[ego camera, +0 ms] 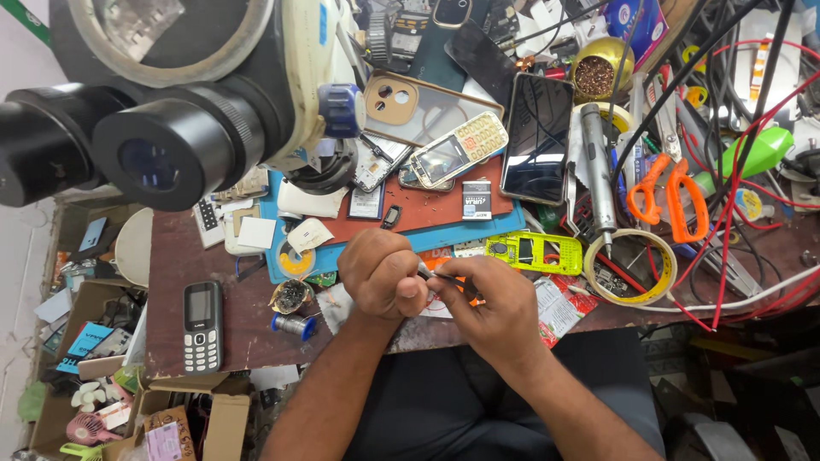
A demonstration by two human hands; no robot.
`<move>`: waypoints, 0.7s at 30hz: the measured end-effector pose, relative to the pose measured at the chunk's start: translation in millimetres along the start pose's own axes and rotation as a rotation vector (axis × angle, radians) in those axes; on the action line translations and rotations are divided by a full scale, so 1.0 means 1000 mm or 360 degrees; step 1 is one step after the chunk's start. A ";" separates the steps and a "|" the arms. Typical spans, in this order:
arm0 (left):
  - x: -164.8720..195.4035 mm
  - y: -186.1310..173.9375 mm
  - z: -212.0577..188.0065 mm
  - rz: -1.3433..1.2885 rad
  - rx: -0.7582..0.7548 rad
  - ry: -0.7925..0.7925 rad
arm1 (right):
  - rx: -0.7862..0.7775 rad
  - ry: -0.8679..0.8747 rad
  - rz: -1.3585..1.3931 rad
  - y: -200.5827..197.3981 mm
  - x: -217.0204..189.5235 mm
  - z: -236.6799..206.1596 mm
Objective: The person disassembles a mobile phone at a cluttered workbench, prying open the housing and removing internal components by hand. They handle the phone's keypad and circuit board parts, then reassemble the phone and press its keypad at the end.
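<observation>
Seen from above, a person sits at a crowded repair bench, forearms reaching up from the bottom edge. The left hand is curled into a tight fist around something small, which its fingers hide completely. The right hand meets it just beside, fingers pinched together on a thin dark tool whose tip points into the left fist. Both hands hover over the front edge of the brown table.

Left of the hands lie a small spool of solder wire, a tangled tip-cleaning wad, and further left a black keypad phone, face up. Right of the hands sits a yellow-green phone frame and a roll of yellowish tape.

Beyond the hands, a blue work mat carries a smaller red-brown mat. On these rest a grey phone battery, a gold keypad phone lying tilted, and a clear phone case with a camera cut-out. A black smartphone lies screen up to the right, beside a grey pen-shaped tool and orange-handled scissors.

Farthest back, a microscope with two black eyepieces fills the top left, and red and black cables tangle at the top right.
</observation>
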State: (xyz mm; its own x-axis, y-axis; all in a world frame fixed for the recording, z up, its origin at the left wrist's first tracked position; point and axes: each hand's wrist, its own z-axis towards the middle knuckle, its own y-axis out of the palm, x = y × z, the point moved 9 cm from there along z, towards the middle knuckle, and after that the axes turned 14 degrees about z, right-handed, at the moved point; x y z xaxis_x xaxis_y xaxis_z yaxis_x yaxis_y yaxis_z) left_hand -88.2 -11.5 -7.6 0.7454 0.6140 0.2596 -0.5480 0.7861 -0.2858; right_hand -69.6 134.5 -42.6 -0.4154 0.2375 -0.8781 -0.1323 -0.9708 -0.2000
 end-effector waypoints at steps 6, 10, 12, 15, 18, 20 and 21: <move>-0.002 0.000 -0.002 0.0013 0.0036 -0.0020 | -0.0044 -0.0215 -0.0159 0.000 -0.018 0.003; -0.002 0.000 -0.001 0.0004 0.0045 -0.0022 | -0.0034 -0.0281 -0.0184 0.001 -0.027 0.007; -0.002 0.000 -0.001 0.0002 0.0036 -0.0018 | -0.0025 -0.0315 -0.0199 0.001 -0.029 0.007; -0.002 -0.001 -0.001 0.0006 0.0025 -0.0013 | -0.0020 -0.0336 -0.0201 0.000 -0.030 0.006; -0.001 0.000 0.000 0.0005 0.0037 -0.0010 | -0.0014 -0.0335 -0.0210 -0.001 -0.029 0.005; 0.000 -0.001 0.000 0.0001 0.0039 -0.0007 | -0.0008 -0.0316 -0.0206 -0.001 -0.028 0.005; 0.001 0.000 0.001 0.0001 0.0037 0.0000 | -0.0003 -0.0318 -0.0203 -0.001 -0.029 0.005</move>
State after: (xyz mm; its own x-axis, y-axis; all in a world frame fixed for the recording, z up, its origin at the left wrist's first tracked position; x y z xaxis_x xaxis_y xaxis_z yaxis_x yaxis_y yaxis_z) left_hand -87.7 -11.0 -6.8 0.7451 0.6143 0.2597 -0.5569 0.7873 -0.2644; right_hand -62.0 128.8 -15.2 -0.5654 0.3599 -0.7422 -0.1936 -0.9325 -0.3048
